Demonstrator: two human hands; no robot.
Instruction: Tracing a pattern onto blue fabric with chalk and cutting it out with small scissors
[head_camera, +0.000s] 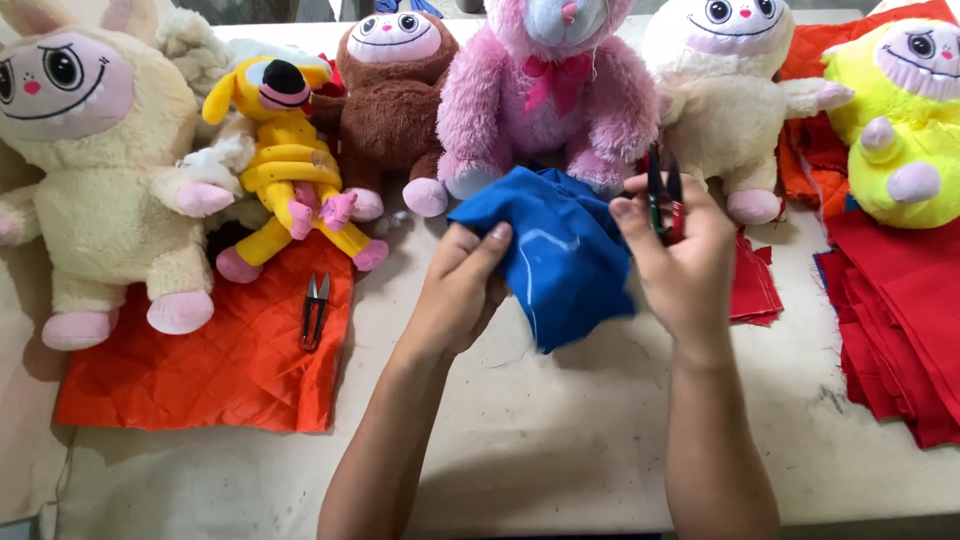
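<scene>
close in, left hand (462, 290) pinches the blue cloth piece (560, 255), fingers shut on its left edge, likely to steady it above the bench (600, 440). right hand (680, 255) is closed around small scissors (664, 205), blades pointing up and away. cloth's long axis runs near-right to far-left. beyond it: thread snips (314, 312) on orange quilted fabric (200, 370), then a row of plush toys (545, 90).

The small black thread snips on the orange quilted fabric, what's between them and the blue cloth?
Head view: only bare table separates the thread snips from the blue cloth, besides the left hand gripping the cloth.
</scene>
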